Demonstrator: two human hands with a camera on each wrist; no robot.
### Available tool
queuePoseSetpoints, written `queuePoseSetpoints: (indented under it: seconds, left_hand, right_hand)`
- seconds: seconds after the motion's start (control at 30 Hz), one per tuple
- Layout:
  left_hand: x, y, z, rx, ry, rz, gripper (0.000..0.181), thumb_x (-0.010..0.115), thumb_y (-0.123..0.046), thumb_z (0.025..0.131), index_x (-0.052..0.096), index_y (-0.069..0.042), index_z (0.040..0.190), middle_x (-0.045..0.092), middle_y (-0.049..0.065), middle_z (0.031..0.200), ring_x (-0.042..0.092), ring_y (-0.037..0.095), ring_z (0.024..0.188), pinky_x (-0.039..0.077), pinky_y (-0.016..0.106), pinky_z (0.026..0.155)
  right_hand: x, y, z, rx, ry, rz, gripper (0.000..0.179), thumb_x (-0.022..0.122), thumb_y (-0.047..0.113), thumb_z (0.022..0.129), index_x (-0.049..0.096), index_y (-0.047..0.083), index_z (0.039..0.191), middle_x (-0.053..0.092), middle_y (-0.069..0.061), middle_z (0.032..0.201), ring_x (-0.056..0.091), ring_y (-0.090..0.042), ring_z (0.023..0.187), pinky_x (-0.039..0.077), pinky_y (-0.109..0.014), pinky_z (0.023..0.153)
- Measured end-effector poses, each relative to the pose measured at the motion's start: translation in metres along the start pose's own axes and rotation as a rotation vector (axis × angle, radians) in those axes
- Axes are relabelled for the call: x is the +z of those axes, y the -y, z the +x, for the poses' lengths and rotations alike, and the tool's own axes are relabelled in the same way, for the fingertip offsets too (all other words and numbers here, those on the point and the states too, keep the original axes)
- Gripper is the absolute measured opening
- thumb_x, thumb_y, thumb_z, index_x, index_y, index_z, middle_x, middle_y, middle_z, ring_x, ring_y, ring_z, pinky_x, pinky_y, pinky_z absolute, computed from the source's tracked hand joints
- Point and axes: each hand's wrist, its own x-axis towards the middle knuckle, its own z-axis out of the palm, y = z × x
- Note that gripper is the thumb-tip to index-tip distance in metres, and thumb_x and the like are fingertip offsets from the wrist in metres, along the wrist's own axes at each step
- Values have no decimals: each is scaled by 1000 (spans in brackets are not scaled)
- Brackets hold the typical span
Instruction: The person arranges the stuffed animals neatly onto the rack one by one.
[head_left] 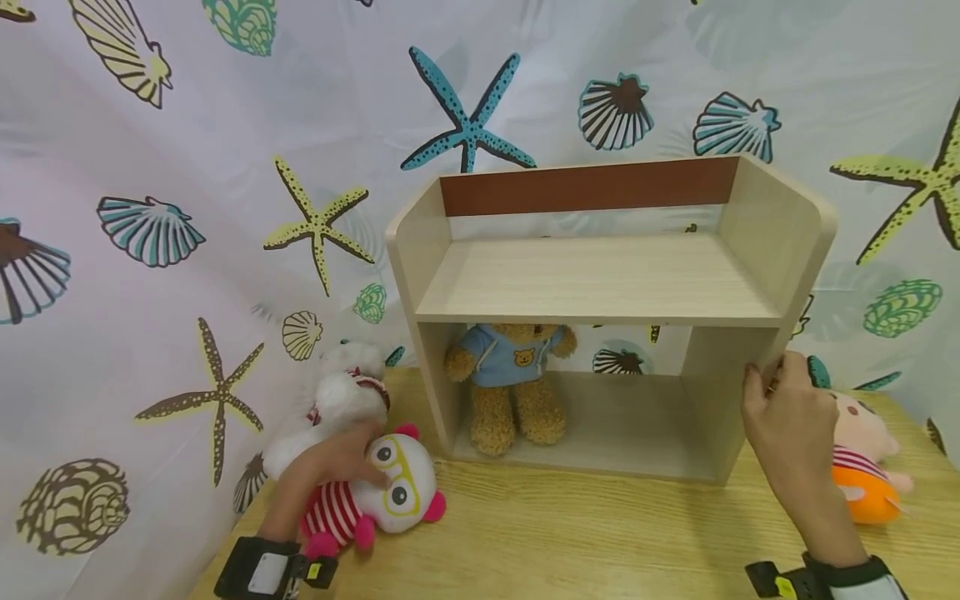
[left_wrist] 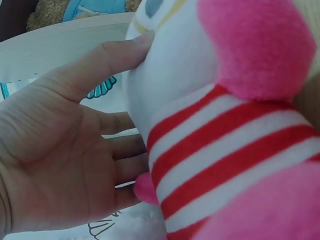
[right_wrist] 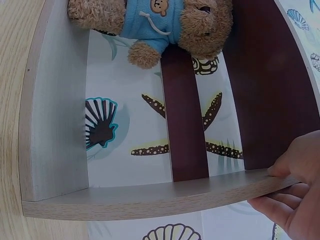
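My left hand (head_left: 341, 458) grips a panda plush (head_left: 411, 492) with pink ears, yellow glasses and a red-striped body; in the left wrist view the thumb lies on its white head, the fingers behind. The panda lies tilted on the table, left of a small wooden shelf (head_left: 600, 275). With my right hand (head_left: 795, 433) I hold the front edge of the shelf's right side panel, thumb on the inner face. A brown teddy bear (head_left: 517, 408) in a blue hoodie stands inside the lower compartment at its left, head hidden by the upper board in the head view.
A white fluffy plush (head_left: 348, 400) sits behind my left hand. Right of the shelf lies a pink plush (head_left: 862, 442) with striped top and orange bottom. The wooden table (head_left: 570, 533) runs up to a curtain (head_left: 330, 108) printed with shells and starfish.
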Motion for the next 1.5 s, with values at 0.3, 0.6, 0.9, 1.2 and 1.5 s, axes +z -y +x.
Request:
queuePoseSetpoints:
  seconds: [0.3,0.6,0.9,1.2,1.5]
  left_hand:
    - [-3,1,1,112,40,-3,71,90,-29,72,58,2,127,61,1,100,56,19,93,48,43,87]
    - [3,-7,8,231,2,51,68,86,-42,75,62,-1,123,61,-5,93,57,16,87,50,40,81]
    - [6,-18,12,236,-69,47,72,83,-46,77,59,-5,132,62,-5,100,57,15,91,50,40,83]
    - [7,-22,7,218,-76,-29,70,81,-41,80,57,-2,133,62,-2,103,58,16,93,51,39,84]
    - [6,-25,5,261,-88,-59,52,76,-29,83,62,0,124,63,1,99,58,18,90,51,38,79]
  right_hand:
    - [-1,0,-1,27,17,4,29,61,6,96,53,-18,111,60,-38,92,61,-56,69,52,-64,59]
    - [-1,0,0,16,21,12,30,61,5,96,53,-18,113,60,-38,94,61,-56,70,52,-64,60]
    - [0,-1,1,-17,-7,6,28,62,4,95,53,-18,109,60,-37,88,58,-53,62,50,-63,55]
    - [0,0,0,-2,7,0,29,60,5,96,53,-18,111,60,-38,90,59,-54,67,51,-64,59]
    - [0,0,1,11,27,2,31,60,5,96,52,-18,114,61,-39,95,61,-56,72,51,-64,61]
